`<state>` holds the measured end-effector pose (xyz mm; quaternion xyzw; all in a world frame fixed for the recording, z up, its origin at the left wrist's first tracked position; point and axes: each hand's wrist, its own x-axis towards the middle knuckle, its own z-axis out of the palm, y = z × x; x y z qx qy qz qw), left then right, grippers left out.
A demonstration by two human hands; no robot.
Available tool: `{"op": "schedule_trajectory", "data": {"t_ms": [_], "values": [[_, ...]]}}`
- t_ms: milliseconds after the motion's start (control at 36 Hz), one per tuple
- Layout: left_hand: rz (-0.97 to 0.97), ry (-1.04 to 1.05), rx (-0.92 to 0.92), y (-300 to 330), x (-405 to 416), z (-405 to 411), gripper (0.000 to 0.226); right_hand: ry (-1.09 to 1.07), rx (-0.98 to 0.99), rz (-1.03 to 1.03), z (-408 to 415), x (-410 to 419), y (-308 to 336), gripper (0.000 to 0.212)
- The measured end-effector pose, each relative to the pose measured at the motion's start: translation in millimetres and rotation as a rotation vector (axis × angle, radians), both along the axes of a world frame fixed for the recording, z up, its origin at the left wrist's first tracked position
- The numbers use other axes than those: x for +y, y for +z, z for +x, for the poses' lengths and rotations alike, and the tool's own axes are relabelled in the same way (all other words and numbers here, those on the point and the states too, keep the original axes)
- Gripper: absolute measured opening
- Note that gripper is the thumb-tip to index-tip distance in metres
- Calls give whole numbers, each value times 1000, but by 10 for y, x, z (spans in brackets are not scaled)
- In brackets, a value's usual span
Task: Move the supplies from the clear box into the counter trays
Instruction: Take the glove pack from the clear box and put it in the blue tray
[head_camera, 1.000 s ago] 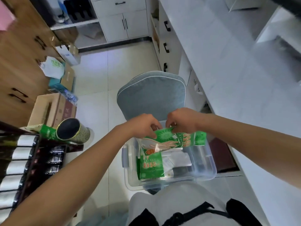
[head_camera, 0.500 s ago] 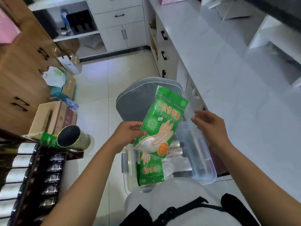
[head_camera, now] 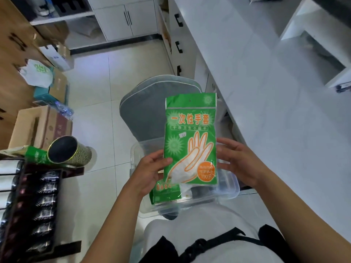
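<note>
A flat green pack of disposable gloves [head_camera: 190, 137] is held upright above the clear box [head_camera: 230, 188], which rests on a grey padded chair [head_camera: 150, 103]. My left hand [head_camera: 150, 172] grips the pack's lower left edge with thumb in front. My right hand [head_camera: 236, 161] touches the pack's right edge with fingers spread. Inside the box lies a second green pack [head_camera: 165, 194] beside pale and dark items that are partly hidden.
A white counter [head_camera: 256, 92] runs along the right, with white shelf units [head_camera: 321, 38] on it. At left stand a dark display rack [head_camera: 28, 209], a patterned tin [head_camera: 70, 151] and cardboard boxes [head_camera: 38, 128] on the tiled floor.
The glove pack was lifted out of the box and turned upright. My right hand let go, then came back to the pack's right edge.
</note>
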<state>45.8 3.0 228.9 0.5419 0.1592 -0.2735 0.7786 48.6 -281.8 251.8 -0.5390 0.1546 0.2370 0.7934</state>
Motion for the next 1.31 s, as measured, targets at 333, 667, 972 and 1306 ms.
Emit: {"op": "schedule_trajectory", "data": {"t_ms": [333, 667, 972, 1306], "values": [[25, -66, 121, -426, -226, -49, 47, -80, 84, -245, -162, -64, -92, 30], [890, -413, 82, -2111, 76, 242, 36, -109, 57, -728, -319, -9, -749, 20], [1447, -1553, -624, -2950, -306, 587, 70, 28, 64, -985, -467, 186, -1176, 28], [1636, -1972, -945, -3069, -490, 832, 35, -74, 152, -1040, -823, 142, -1194, 25]]}}
